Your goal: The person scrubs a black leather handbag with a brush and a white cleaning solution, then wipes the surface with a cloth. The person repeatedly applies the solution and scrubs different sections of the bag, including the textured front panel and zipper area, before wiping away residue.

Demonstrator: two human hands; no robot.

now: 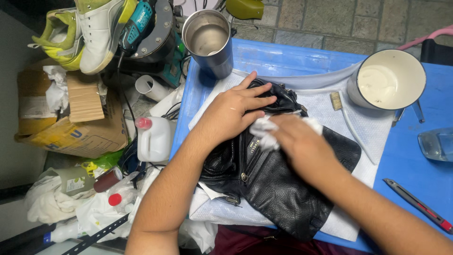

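Left hand spread flat on black leather bag; right hand pinching white cloth; white jug left.

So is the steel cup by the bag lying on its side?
No, the steel cup stands upright, mouth open upward, beyond the black bag.

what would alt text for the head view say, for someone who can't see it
Two bare hands work on a black leather bag lying on a white cloth on a blue table: the left hand presses it flat while the right hand rubs it with a white rag. A steel tumbler and a white pot stand behind.
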